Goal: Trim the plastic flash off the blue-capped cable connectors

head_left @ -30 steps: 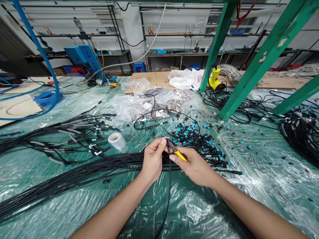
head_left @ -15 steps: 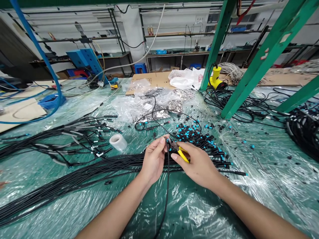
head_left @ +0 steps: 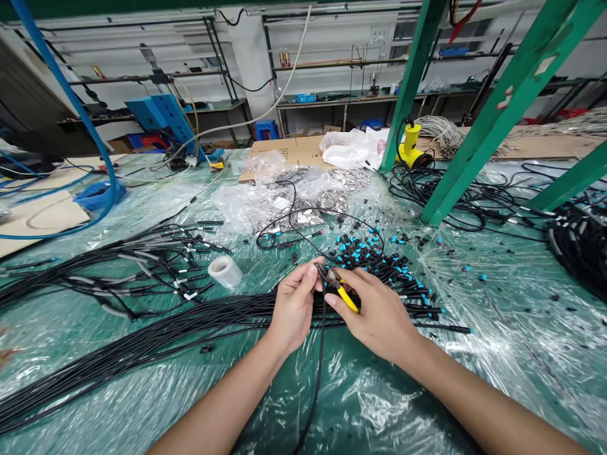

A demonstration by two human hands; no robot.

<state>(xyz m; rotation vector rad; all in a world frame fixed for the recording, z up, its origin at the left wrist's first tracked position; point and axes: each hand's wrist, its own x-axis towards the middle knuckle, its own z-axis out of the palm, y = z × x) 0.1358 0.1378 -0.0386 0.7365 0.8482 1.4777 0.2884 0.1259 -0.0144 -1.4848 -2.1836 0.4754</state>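
Between thumb and fingers, my left hand (head_left: 296,303) pinches the end of a black cable (head_left: 319,366), whose length hangs down toward my body. My right hand (head_left: 374,309) is closed around the yellow-handled cutting pliers (head_left: 347,298), with the metal jaws at the cable end by my left fingertips. Whether the jaws bite into the cable is too small to tell. Behind and beneath both hands runs a thick bundle of black cables (head_left: 190,332). Many small black connectors with blue tips (head_left: 360,249) lie heaped just beyond my right hand.
A white roll of film (head_left: 225,272) stands left of my hands. Further back are plastic bags of small metal parts (head_left: 294,202) and a flat cardboard piece (head_left: 289,151). Green posts (head_left: 455,158) rise at the right, near a yellow tool (head_left: 411,148) and coiled black cables (head_left: 576,246).
The pliers' handles have come closer together and the jaws have shifted slightly at the cable end. My left hand keeps its pinch in nearly the same spot.
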